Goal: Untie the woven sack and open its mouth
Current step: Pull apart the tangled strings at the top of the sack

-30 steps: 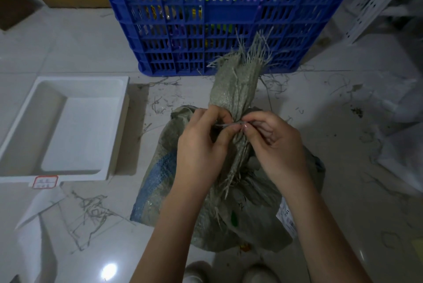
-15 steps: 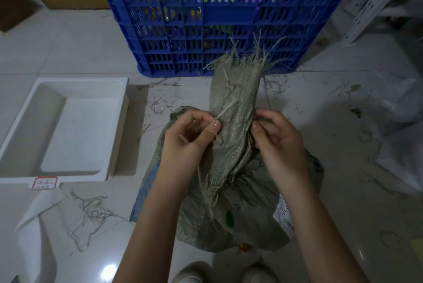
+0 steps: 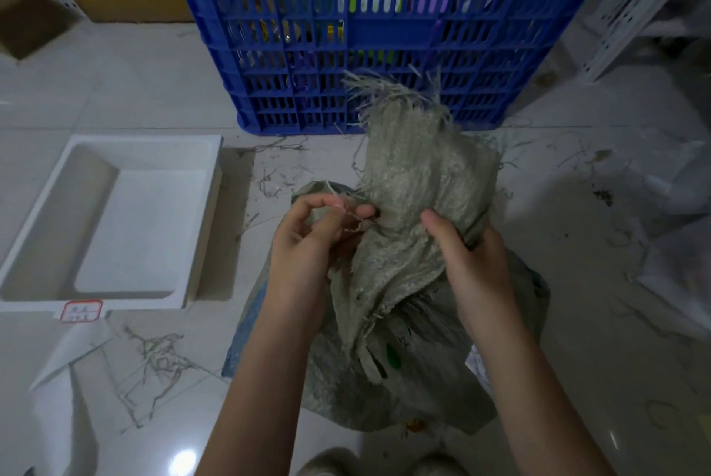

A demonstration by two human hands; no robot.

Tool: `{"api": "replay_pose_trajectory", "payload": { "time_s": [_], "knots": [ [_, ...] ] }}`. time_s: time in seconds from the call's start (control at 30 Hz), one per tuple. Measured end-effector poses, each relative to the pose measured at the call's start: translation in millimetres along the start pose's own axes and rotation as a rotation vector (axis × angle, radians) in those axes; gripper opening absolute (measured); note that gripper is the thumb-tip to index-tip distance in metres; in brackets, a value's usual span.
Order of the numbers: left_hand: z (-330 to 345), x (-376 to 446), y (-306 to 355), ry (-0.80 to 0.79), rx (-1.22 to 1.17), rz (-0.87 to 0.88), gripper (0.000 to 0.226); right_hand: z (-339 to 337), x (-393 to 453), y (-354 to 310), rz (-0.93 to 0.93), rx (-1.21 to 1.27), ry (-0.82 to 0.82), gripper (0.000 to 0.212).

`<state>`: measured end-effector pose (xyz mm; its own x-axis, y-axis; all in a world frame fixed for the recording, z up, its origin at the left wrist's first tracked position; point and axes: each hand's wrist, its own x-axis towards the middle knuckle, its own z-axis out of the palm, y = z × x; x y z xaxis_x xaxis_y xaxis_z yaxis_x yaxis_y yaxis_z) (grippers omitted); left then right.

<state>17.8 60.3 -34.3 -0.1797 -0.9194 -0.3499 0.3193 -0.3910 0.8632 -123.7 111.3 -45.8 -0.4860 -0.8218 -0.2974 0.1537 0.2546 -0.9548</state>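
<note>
A grey-green woven sack (image 3: 408,371) stands on the tiled floor in front of me, its frayed neck (image 3: 415,168) upright and loosened. My left hand (image 3: 311,241) is at the neck's left side, fingers pinched on a thin pale tie strand (image 3: 346,218). On the neck's right side, my right hand (image 3: 465,256) grips the sack fabric. The mouth stays bunched, and the sack's contents are hidden.
A blue plastic crate (image 3: 384,37) with packets inside stands right behind the sack. A white shallow tray (image 3: 111,221) lies on the floor to the left. Loose fibres (image 3: 157,360) litter the floor. White bags (image 3: 677,229) lie at right, perforated white racks at both upper corners.
The tight neck has loosened and widened. My left hand has pulled the tie strand away to the left, and my right hand has shifted right onto the fabric.
</note>
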Motion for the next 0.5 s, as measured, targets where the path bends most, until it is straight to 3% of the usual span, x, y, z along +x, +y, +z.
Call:
{"api": "replay_pose_trajectory", "payload": {
  "time_s": [0.2,0.27,0.33,0.4,0.43,0.5],
  "knots": [
    [-10.9,10.4,8.7,0.128,-0.071,-0.031,0.015,2.4,3.5,-0.7,-0.027,0.009,0.049,0.013],
    [-15.7,9.5,11.3,0.168,-0.042,0.018,0.019,4.6,6.2,-0.2,-0.045,-0.048,0.119,0.034],
    [-19.2,7.3,13.6,0.235,-0.002,0.089,0.022,6.2,6.7,-0.4,-0.062,-0.12,0.306,0.077],
    [-20.5,6.1,15.7,0.285,0.04,0.146,0.023,4.5,1.7,-5.2,-0.248,-0.365,0.508,0.099],
    [-19.9,6.1,16.5,0.293,0.06,0.159,0.022,2.7,-1.0,-8.0,-0.422,-0.523,0.542,0.098],
    [-18.1,6.5,16.6,0.29,0.104,0.164,0.022,4.9,-2.5,-15.0,-0.767,-0.799,0.407,0.076]
  ]
}}
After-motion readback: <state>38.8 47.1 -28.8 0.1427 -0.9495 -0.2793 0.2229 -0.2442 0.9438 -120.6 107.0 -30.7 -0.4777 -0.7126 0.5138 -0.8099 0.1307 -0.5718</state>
